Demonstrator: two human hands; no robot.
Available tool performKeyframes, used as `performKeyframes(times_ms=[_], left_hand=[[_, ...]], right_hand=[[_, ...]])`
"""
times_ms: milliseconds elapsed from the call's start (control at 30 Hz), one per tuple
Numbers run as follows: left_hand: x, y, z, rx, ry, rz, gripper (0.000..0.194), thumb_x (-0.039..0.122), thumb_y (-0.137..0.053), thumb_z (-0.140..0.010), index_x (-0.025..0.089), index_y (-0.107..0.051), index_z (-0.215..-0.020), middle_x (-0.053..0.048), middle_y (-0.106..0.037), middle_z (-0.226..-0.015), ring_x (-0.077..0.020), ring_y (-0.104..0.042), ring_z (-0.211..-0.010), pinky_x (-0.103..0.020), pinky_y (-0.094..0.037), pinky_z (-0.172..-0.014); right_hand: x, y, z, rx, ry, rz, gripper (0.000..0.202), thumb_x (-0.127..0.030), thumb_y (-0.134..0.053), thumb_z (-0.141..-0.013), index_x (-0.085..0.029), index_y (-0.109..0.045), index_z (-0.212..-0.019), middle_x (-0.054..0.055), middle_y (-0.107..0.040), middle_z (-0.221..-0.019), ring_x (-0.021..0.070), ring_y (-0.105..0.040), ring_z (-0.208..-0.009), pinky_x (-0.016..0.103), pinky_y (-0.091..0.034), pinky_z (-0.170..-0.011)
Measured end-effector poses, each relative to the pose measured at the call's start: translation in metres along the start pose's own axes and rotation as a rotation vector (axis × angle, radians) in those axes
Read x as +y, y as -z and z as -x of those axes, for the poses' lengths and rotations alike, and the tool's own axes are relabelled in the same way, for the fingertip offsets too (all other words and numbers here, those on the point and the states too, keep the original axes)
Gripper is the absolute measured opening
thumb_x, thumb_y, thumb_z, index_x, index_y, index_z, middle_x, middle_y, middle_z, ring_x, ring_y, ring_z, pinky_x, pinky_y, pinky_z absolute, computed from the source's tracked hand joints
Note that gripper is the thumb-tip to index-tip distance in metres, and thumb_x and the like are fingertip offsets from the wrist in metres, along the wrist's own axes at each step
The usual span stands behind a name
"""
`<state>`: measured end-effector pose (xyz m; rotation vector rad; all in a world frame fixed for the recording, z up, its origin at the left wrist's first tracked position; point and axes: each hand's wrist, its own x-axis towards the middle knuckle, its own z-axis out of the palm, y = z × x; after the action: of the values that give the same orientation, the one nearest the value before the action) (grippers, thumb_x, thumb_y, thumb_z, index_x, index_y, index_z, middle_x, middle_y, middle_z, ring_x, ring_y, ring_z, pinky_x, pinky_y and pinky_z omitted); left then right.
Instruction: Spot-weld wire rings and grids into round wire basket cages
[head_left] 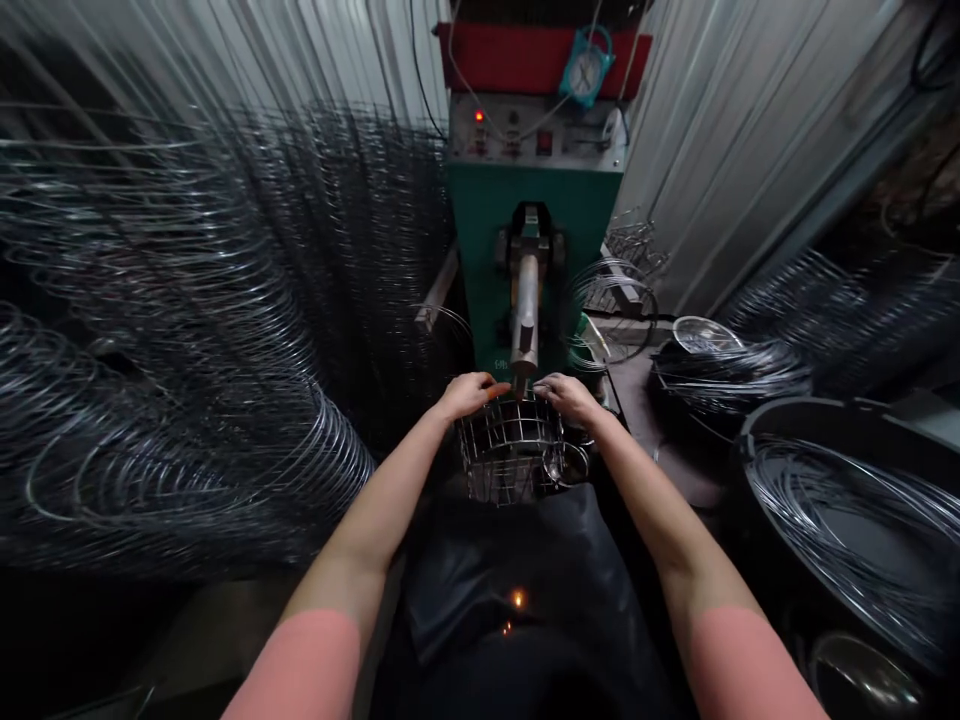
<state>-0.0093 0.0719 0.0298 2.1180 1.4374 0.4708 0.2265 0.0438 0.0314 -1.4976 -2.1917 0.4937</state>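
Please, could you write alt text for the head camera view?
A person's left hand and right hand hold the rim of a wire basket on either side of the metal arm of a green machine. Orange sparks glow over a dark lap covering. Stacked wire rings crowd the left; a black tub of wire loops stands at right.

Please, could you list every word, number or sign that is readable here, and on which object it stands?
No text can be read with certainty.
Green machine: small pale marking low on its front, too blurred to read.
Control panel: possible labels, too small to tell.
Blue dial: face markings, too small.
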Motion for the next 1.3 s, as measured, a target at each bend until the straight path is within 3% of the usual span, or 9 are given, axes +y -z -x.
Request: performKeyframes(times_ms=[133, 233, 333, 433, 600, 733, 867, 1100, 1300], left_hand=[[0.003, -0.006, -0.010, -0.063, -0.022, -0.151, 0.045, 0.062, -0.045, -0.081, 0.023, -0.065, -0.072, -0.002, -0.064, -0.070, -0.0223, -0.062, -0.076, -0.031, -0.044, -0.070], [0.008, -0.010, -0.013, 0.024, -0.003, -0.247, 0.039, 0.054, -0.044, -0.086, 0.023, -0.065, -0.077, -0.004, -0.067, -0.080, -0.0263, -0.062, -0.086, -0.044, -0.041, -0.088], [0.013, -0.006, -0.011, 0.154, 0.016, -0.274, 0.030, 0.043, -0.043, -0.090, 0.023, -0.065, -0.094, -0.008, -0.066, -0.103, -0.0296, -0.056, -0.104, -0.062, -0.024, -0.100], [0.015, 0.006, 0.001, 0.125, -0.104, -0.226, 0.029, 0.044, -0.046, -0.089, 0.027, -0.063, -0.104, -0.007, -0.062, -0.112, -0.0299, -0.052, -0.110, -0.069, -0.013, -0.101], [0.009, 0.009, 0.029, -0.128, -0.261, -0.255, 0.016, 0.026, -0.054, -0.085, 0.024, -0.065, -0.095, -0.003, -0.065, -0.095, -0.0228, -0.059, -0.095, -0.056, -0.027, -0.102], [0.013, -0.007, 0.052, -0.205, -0.476, -0.260, 0.014, 0.021, -0.051, -0.085, 0.021, -0.065, -0.089, -0.005, -0.064, -0.092, -0.0188, -0.056, -0.090, -0.030, -0.043, -0.081], [0.024, -0.005, 0.083, -0.188, -0.642, -0.339, 0.015, 0.022, -0.049, -0.086, 0.022, -0.064, -0.083, -0.004, -0.062, -0.086, -0.0184, -0.052, -0.085, -0.029, -0.041, -0.078], [0.044, 0.059, 0.159, -0.075, -0.596, -0.273, 0.019, 0.021, -0.045, -0.088, 0.021, -0.063, -0.082, -0.004, -0.061, -0.081, -0.0172, -0.052, -0.079, -0.028, -0.042, -0.074], [0.063, 0.137, 0.228, 0.049, -0.340, -0.047, 0.017, 0.033, -0.053, -0.085, 0.024, -0.066, -0.089, -0.002, -0.064, -0.090, -0.0182, -0.059, -0.087, -0.030, -0.046, -0.081]], right_hand=[[0.008, -0.011, -0.023, -0.183, -0.038, 0.124, 0.024, -0.035, -0.051, -0.089, -0.018, -0.069, -0.087, 0.004, -0.067, -0.080, 0.0173, -0.059, -0.073, 0.022, -0.034, -0.059], [0.013, -0.022, -0.029, -0.094, -0.086, 0.177, 0.021, -0.033, -0.050, -0.089, -0.020, -0.067, -0.095, 0.006, -0.069, -0.089, 0.0192, -0.060, -0.079, 0.023, -0.032, -0.058], [0.016, -0.025, -0.037, -0.018, -0.135, 0.170, 0.021, -0.030, -0.048, -0.090, -0.021, -0.067, -0.093, 0.005, -0.069, -0.090, 0.0190, -0.060, -0.079, 0.022, -0.033, -0.060], [0.021, -0.020, -0.041, -0.065, -0.091, 0.104, 0.023, -0.032, -0.048, -0.089, -0.020, -0.067, -0.089, 0.004, -0.069, -0.085, 0.0166, -0.058, -0.073, 0.022, -0.034, -0.059], [0.019, -0.009, -0.026, -0.177, -0.034, 0.144, 0.022, -0.034, -0.052, -0.087, -0.020, -0.066, -0.079, 0.002, -0.066, -0.073, 0.0143, -0.054, -0.065, 0.021, -0.029, -0.054], [0.008, -0.006, -0.001, -0.157, -0.017, 0.123, 0.022, -0.035, -0.052, -0.086, -0.020, -0.066, -0.079, 0.001, -0.064, -0.069, 0.0136, -0.052, -0.062, 0.022, -0.028, -0.054], [-0.011, -0.002, 0.025, -0.152, 0.036, 0.055, 0.021, -0.036, -0.053, -0.085, -0.020, -0.067, -0.082, 0.000, -0.064, -0.069, 0.0135, -0.053, -0.063, 0.021, -0.030, -0.056], [-0.063, 0.023, 0.042, -0.017, -0.021, 0.240, 0.020, -0.035, -0.053, -0.084, -0.020, -0.065, -0.076, 0.004, -0.065, -0.073, 0.0172, -0.055, -0.066, 0.024, -0.028, -0.054], [-0.084, 0.059, 0.072, 0.137, -0.056, -0.006, 0.034, -0.046, -0.049, -0.079, -0.017, -0.060, -0.064, 0.002, -0.057, -0.059, 0.0146, -0.049, -0.056, 0.024, -0.033, -0.052]])
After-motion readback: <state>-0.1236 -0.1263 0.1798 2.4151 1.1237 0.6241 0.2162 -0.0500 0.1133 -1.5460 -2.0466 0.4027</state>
